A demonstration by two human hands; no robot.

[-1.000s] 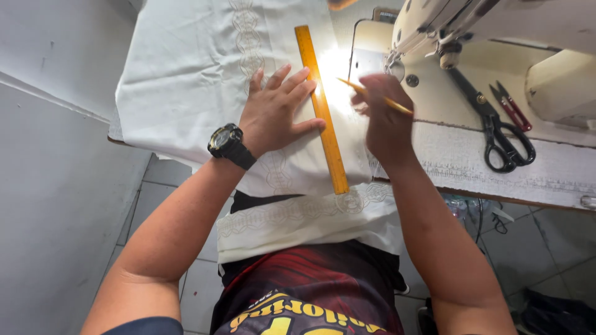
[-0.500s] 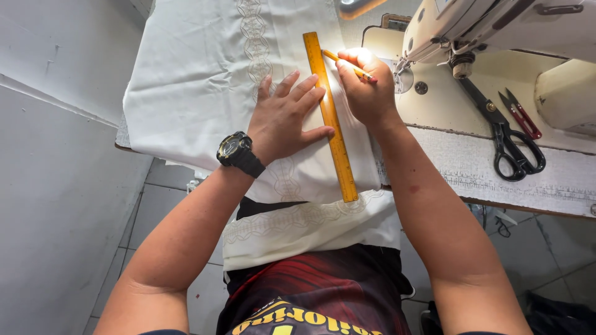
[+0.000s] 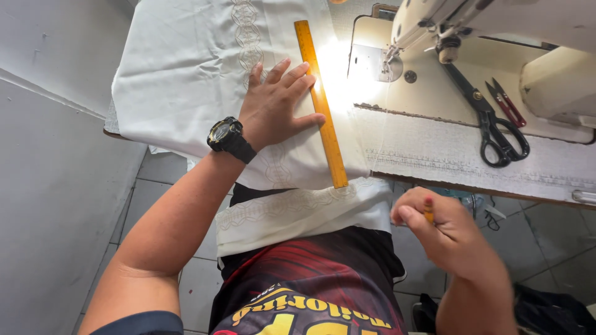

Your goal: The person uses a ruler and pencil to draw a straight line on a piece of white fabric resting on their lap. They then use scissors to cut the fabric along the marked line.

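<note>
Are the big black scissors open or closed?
Closed. The scissors lie flat on the sewing table, their blades together in one dark line pointing toward the sewing machine, and the two handle loops sit side by side.

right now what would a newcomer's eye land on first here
First the yellow ruler, lying lengthwise on the white cloth under a bright glare, with the left hand pressed flat beside it and a black watch on the wrist. Nearer the body, the right hand hangs off the table in a grip on a pencil. To the right, black scissors lie by the sewing machine.
</note>
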